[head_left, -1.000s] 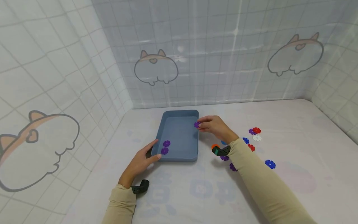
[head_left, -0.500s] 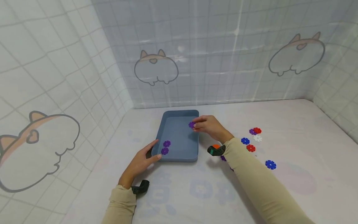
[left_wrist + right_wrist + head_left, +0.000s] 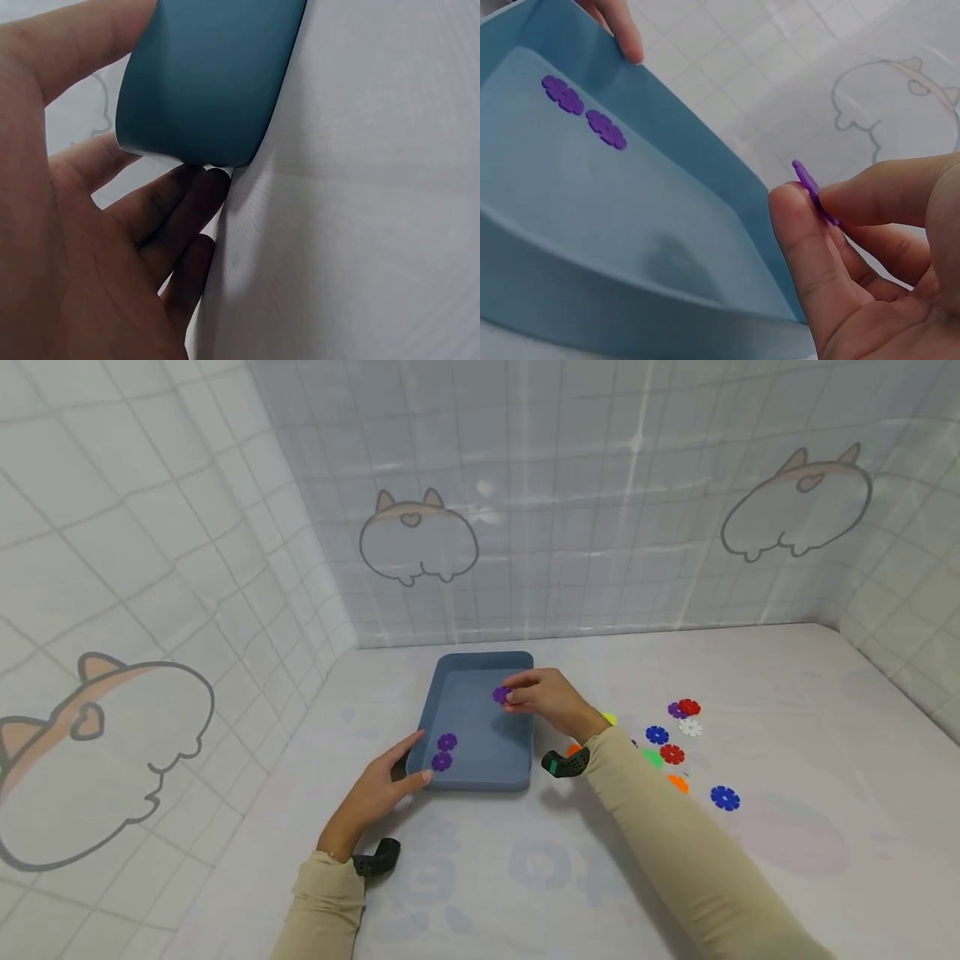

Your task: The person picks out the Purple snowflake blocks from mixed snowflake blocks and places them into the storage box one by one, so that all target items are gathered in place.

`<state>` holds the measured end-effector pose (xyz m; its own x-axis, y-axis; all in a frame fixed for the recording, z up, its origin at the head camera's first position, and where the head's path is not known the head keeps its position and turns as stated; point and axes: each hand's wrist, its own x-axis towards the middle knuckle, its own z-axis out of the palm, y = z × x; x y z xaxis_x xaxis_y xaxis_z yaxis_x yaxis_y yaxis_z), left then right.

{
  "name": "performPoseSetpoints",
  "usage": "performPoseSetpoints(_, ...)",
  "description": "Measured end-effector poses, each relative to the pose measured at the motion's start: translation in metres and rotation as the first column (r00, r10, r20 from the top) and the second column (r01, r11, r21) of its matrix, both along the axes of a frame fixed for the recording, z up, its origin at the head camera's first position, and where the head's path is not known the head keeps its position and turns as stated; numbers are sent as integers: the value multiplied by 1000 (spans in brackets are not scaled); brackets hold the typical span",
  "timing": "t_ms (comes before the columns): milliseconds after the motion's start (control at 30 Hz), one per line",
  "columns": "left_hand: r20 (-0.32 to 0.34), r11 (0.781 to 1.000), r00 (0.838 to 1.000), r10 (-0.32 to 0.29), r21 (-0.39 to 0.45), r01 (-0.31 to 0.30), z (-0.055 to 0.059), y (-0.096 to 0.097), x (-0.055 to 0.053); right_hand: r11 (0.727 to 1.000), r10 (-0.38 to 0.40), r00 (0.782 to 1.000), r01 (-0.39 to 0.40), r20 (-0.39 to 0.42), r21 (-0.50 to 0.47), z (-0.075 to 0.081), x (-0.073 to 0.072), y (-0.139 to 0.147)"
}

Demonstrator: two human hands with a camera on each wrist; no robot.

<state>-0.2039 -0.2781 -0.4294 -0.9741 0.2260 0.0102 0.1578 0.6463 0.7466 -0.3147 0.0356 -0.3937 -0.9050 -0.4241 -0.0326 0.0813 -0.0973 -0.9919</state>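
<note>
Right hand (image 3: 553, 700) pinches purple disc (image 3: 805, 178) between thumb and finger, gap only disc-thin. Disc hangs above tray (image 3: 474, 714), about 1 o'clock from its middle; in right wrist view, it is edge-on, slanting 11 to 5 o'clock. Tray's long axis: 12 to 6. Left hand (image 3: 377, 792), fingers spread, touches corner at 7 o'clock.

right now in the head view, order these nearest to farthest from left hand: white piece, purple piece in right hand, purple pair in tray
1. Purple pair, in the tray by the left hand
2. Purple piece in the right hand, over the tray
3. White piece, out to the right, outside the tray
</note>
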Motion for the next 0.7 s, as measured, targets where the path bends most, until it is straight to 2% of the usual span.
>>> performPoseSetpoints(467,-10,1000,1000,-2,-15,2,1,-1,-2,999,4,1000,-5,10,31,-2,-6,-23)
performPoseSetpoints(700,-1,1000,1000,-7,-15,7,-1,-1,-2,997,1,1000,-1,9,72,1,-5,-30)
